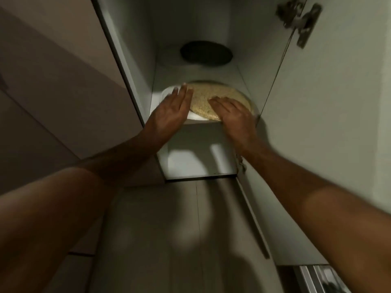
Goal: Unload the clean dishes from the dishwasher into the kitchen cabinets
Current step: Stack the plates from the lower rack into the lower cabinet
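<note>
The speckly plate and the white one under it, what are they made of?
The speckled tan plate looks like matte stoneware or melamine, going by its grainy, dull surface; I cannot tell which. The white plate beneath looks like glazed ceramic, smooth and bright, though it could be plastic.

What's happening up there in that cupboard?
A person is reaching up into an open wall cabinet. Both hands lie flat with straight fingers, left hand and right hand, on a speckled tan plate stacked over a white plate on the middle shelf. A dark dish sits on the shelf above.
</note>
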Demonstrator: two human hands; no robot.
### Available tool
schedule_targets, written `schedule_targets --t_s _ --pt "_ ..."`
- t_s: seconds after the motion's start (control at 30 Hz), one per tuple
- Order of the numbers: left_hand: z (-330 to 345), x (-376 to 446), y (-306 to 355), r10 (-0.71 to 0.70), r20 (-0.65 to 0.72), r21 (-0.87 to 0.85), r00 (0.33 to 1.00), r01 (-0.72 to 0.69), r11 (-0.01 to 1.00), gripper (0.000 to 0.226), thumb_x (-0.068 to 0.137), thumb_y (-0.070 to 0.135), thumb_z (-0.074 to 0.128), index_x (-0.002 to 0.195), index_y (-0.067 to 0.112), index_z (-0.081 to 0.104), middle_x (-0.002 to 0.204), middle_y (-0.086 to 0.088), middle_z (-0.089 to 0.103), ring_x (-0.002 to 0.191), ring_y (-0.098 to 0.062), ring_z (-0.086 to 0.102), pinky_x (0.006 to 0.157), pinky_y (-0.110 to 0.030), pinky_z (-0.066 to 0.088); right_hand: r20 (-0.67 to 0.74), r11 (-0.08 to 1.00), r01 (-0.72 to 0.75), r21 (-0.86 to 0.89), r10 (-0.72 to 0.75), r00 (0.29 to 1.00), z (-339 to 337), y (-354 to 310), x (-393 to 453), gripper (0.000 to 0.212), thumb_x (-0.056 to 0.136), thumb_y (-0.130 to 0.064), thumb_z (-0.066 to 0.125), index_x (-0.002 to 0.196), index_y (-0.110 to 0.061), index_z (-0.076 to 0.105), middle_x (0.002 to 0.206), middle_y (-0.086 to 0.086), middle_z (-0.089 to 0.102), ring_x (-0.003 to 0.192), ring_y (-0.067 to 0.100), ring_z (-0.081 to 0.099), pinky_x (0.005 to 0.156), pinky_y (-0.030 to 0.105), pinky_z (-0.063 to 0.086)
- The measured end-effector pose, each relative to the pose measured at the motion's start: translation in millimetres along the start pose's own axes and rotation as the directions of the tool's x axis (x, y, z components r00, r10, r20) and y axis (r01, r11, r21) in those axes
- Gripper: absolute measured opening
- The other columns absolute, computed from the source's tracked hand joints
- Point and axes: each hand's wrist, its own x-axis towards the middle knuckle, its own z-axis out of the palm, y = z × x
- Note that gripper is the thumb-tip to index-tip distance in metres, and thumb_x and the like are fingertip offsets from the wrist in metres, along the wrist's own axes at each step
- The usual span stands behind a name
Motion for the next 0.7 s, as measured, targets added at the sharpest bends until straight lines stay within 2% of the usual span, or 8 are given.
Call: schedule_targets --t_s 0.1,0.17,0.27,0.4,0.5,0.6,0.7 --pt "25.6 -1.2 0.3 -0.047 -0.037 0.036 0.998 0.048 0.998 0.054 0.105 -0.008 0.017 0.158 -0.009 0.026 0.160 -0.034 0.033 0.145 -0.043 0.044 0.121 -0.045 0.038 0.136 0.998 -0.038 0.044 0.031 0.990 19.8 2.1 -4.0 0.049 0.091 -0.001 0.065 0.139 -0.008 0.067 0.139 0.013 0.068 0.122 0.035 0.068 0.104 0.045 0.055" --pt "35.8 -2.9 -5.2 -0.078 -0.017 -0.015 0.997 0.077 0.997 0.051 0.103 -0.010 0.028 0.153 -0.014 0.033 0.151 -0.039 0.042 0.141 -0.048 0.048 0.122 -0.048 0.037 0.241 0.996 -0.051 0.072 0.032 0.970 21.7 7.5 -2.0 0.052 0.097 -0.017 0.068 0.148 -0.013 0.060 0.149 0.008 0.061 0.134 0.033 0.059 0.112 0.043 0.046" --pt "44.2 -0.9 -20.2 -0.093 0.033 -0.026 0.995 0.093 0.995 0.045 0.102 0.001 0.049 0.145 -0.013 0.044 0.140 -0.036 0.053 0.130 -0.048 0.054 0.112 -0.048 0.044 0.244 0.992 -0.057 0.108 0.029 0.969 18.3 21.3 -2.3 0.052 0.100 -0.040 0.066 0.146 -0.015 0.062 0.148 0.007 0.063 0.133 0.031 0.059 0.112 0.044 0.045" --pt "38.3 11.9 -31.9 -0.093 0.196 -0.084 0.976 0.111 0.990 0.049 0.102 0.027 0.055 0.131 -0.013 0.051 0.126 -0.034 0.058 0.110 -0.046 0.060 0.093 -0.050 0.047 0.257 0.987 -0.099 0.127 0.064 0.964 18.3 27.8 1.0 0.049 0.100 -0.040 0.064 0.142 -0.015 0.064 0.142 0.007 0.066 0.127 0.032 0.062 0.109 0.048 0.045" --pt "31.7 27.3 -36.8 -0.123 0.372 -0.101 0.920 0.172 0.980 0.058 0.107 0.037 0.048 0.137 -0.012 0.048 0.133 -0.031 0.056 0.119 -0.041 0.056 0.101 -0.043 0.042 0.270 0.985 -0.131 0.114 0.097 0.958 22.6 24.4 10.4 0.050 0.099 -0.045 0.063 0.143 -0.020 0.063 0.142 0.004 0.066 0.125 0.028 0.062 0.106 0.047 0.048" --pt "27.4 35.9 -40.6 -0.166 0.454 -0.155 0.875 0.261 0.953 0.068 0.107 0.043 0.048 0.148 -0.010 0.039 0.143 -0.030 0.047 0.129 -0.040 0.049 0.109 -0.039 0.039 0.265 0.982 -0.148 0.116 0.113 0.958 26.4 25.7 19.7 0.055 0.096 -0.051 0.066 0.143 -0.024 0.062 0.140 0.003 0.066 0.123 0.027 0.063 0.105 0.049 0.050" --pt "27.6 44.9 -40.6 -0.159 0.509 -0.162 0.846 0.276 0.947 0.079 0.106 0.050 0.046 0.156 -0.008 0.026 0.153 -0.027 0.037 0.138 -0.039 0.041 0.114 -0.038 0.036 0.288 0.987 -0.143 0.075 0.116 0.950 30.5 38.4 24.0 0.068 0.090 -0.075 0.058 0.143 -0.032 0.059 0.140 0.001 0.065 0.121 0.025 0.062 0.102 0.045 0.052"
